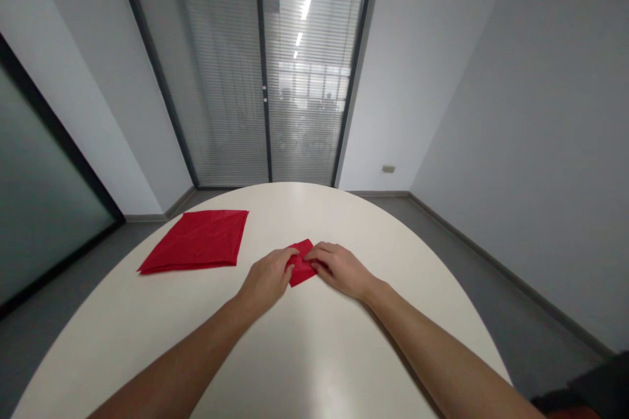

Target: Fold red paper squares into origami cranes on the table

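Note:
A small red folded sheet (301, 273), thin cloth or paper, lies on the white table between both hands. My left hand (269, 277) pinches its left side, with the thumb at the near part and the fingertips on the far part. From the right, my right hand (343, 268) has its bent fingers on the sheet's right side, thumb and fingers drawn close together. The fingers cover part of the sheet, so its folds are partly hidden. To the left, apart from my hands, lies a larger red pile of flat, slightly creased sheets (199, 240).
The round white table (275, 360) reaches out to its curved far edge. Beyond it stand glass panels with blinds (304, 111) in dark frames. A grey wall (540, 144) rises at the right. Something dark (599, 383) shows at the lower right corner.

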The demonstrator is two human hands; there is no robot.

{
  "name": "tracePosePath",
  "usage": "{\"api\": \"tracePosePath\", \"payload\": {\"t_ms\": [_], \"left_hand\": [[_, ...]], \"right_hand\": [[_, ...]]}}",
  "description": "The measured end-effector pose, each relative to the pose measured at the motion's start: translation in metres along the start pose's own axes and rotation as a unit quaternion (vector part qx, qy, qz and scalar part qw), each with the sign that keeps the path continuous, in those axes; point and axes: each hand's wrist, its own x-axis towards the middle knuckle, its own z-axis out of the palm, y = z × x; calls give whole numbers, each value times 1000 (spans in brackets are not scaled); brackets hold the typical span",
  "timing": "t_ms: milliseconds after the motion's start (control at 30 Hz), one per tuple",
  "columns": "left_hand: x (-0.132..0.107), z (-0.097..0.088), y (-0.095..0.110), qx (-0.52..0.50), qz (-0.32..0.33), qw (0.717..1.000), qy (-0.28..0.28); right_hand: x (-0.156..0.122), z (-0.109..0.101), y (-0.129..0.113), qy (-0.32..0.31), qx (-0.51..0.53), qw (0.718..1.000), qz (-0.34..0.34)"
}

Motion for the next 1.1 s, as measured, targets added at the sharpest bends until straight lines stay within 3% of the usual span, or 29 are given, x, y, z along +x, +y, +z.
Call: {"api": "tracePosePath", "payload": {"t_ms": [633,833,1100], "left_hand": [[0,2,-6,65,66,996,2],[-4,-7,6,99,67,993,16],[-4,-2,2,68,74,995,11]], "right_hand": [[0,-7,-6,-15,10,999,-47],[2,-9,-9,-25,7,998,-55],[2,-6,-12,-31,51,996,-65]]}}
